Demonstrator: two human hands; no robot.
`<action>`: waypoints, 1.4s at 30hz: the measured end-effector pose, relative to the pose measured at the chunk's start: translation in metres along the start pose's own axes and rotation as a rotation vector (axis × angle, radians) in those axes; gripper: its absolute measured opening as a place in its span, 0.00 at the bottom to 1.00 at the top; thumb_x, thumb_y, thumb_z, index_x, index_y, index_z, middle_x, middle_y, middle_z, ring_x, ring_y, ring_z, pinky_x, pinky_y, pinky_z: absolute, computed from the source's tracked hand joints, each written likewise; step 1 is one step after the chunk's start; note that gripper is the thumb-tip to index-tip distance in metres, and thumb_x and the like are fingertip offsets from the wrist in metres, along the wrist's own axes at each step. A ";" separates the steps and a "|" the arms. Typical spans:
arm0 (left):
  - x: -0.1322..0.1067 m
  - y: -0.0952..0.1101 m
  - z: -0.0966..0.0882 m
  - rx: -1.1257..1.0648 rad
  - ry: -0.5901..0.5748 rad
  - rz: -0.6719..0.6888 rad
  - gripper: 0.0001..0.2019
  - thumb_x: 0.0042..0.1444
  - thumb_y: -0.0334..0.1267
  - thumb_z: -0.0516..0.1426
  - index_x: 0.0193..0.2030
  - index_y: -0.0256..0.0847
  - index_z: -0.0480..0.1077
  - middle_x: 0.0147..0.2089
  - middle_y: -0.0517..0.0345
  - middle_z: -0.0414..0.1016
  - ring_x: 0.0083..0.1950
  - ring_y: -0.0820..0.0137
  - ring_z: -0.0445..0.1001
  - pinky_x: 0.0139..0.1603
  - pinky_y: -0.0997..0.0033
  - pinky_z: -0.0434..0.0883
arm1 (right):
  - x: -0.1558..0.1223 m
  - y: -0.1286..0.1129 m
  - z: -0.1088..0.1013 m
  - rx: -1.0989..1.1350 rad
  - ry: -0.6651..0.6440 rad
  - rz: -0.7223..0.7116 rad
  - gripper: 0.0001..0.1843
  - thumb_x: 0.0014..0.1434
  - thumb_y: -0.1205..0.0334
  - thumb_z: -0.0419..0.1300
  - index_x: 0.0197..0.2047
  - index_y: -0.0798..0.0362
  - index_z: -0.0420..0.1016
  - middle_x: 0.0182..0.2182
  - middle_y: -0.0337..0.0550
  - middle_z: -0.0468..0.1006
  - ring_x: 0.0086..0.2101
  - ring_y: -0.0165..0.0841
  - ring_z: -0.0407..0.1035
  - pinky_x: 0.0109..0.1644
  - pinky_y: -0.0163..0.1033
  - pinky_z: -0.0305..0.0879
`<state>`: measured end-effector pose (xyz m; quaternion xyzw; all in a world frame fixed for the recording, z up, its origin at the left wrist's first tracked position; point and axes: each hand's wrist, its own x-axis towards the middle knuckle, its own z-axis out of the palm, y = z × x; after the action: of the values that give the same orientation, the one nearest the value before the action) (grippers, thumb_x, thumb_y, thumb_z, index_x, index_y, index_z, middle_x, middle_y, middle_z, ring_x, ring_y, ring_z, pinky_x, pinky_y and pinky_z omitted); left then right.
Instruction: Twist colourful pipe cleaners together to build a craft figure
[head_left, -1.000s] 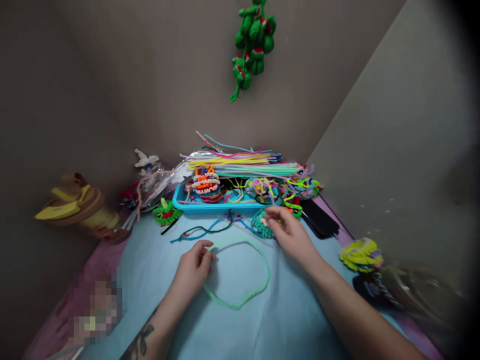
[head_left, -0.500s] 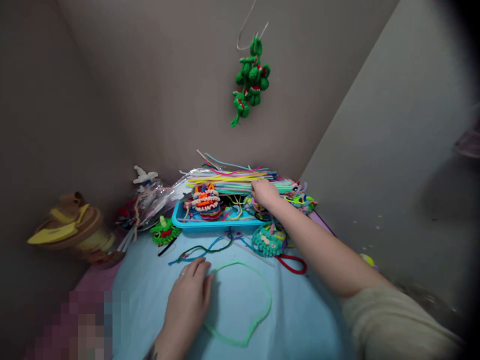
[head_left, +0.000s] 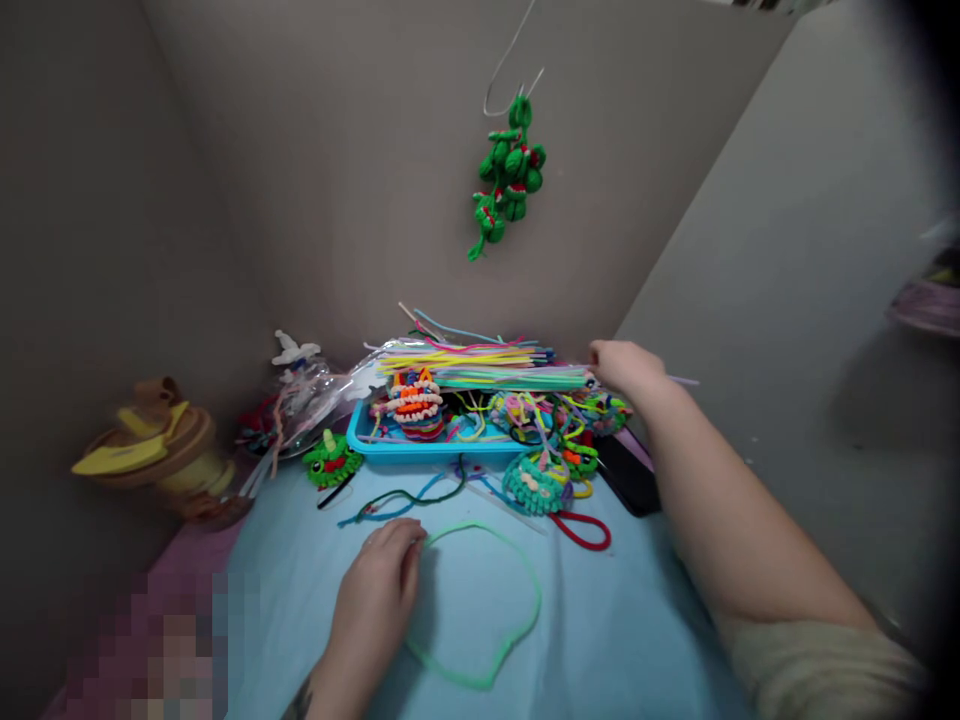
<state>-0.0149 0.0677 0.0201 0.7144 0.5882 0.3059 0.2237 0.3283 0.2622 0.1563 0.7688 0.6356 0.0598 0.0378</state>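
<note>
My left hand rests on the light blue cloth, fingers curled on one end of a light green pipe cleaner bent into a loop. My right hand reaches far to the right end of a bundle of coloured pipe cleaners lying over a blue tray. Its fingers pinch a thin pale pipe cleaner that sticks out to the right. A teal woven figure lies in front of the tray.
A green figure sits left of the tray, a red loop and a dark phone to the right. Green figures hang on the wall. A yellow-brown object stands far left.
My right hand left the teal figure, went up to the bundle of pipe cleaners, then slid right, drawing a pale one out. The left hand stayed on the green loop.
</note>
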 end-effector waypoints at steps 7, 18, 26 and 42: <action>0.005 0.009 -0.004 -0.339 0.134 -0.176 0.09 0.51 0.40 0.57 0.39 0.42 0.75 0.40 0.51 0.76 0.38 0.65 0.73 0.38 0.69 0.69 | -0.059 0.017 -0.046 0.071 0.204 0.286 0.13 0.58 0.62 0.50 0.43 0.55 0.71 0.36 0.57 0.75 0.38 0.44 0.71 0.32 0.40 0.59; 0.006 0.022 -0.017 -1.133 0.261 -0.454 0.23 0.45 0.48 0.63 0.46 0.38 0.72 0.46 0.49 0.74 0.27 0.79 0.64 0.25 0.80 0.63 | -0.186 -0.137 0.049 0.672 -0.310 -0.726 0.03 0.54 0.65 0.53 0.31 0.52 0.67 0.25 0.37 0.73 0.26 0.27 0.63 0.27 0.31 0.48; 0.014 0.009 -0.028 -1.386 0.549 -0.610 0.13 0.46 0.40 0.64 0.35 0.35 0.73 0.28 0.59 0.73 0.29 0.78 0.69 0.26 0.85 0.67 | -0.160 -0.112 0.052 0.614 -0.445 -0.881 0.05 0.54 0.63 0.55 0.32 0.54 0.71 0.25 0.37 0.73 0.26 0.27 0.63 0.27 0.30 0.51; 0.010 0.013 -0.030 -1.538 0.188 -0.811 0.14 0.56 0.22 0.52 0.47 0.33 0.70 0.42 0.50 0.76 0.29 0.75 0.77 0.25 0.80 0.75 | 0.005 -0.181 0.047 0.344 0.277 -0.583 0.14 0.61 0.68 0.48 0.46 0.57 0.72 0.46 0.55 0.72 0.47 0.43 0.59 0.50 0.44 0.56</action>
<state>-0.0257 0.0739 0.0523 0.0726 0.4435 0.5724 0.6859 0.1596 0.3022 0.0856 0.5351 0.8278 0.0423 -0.1629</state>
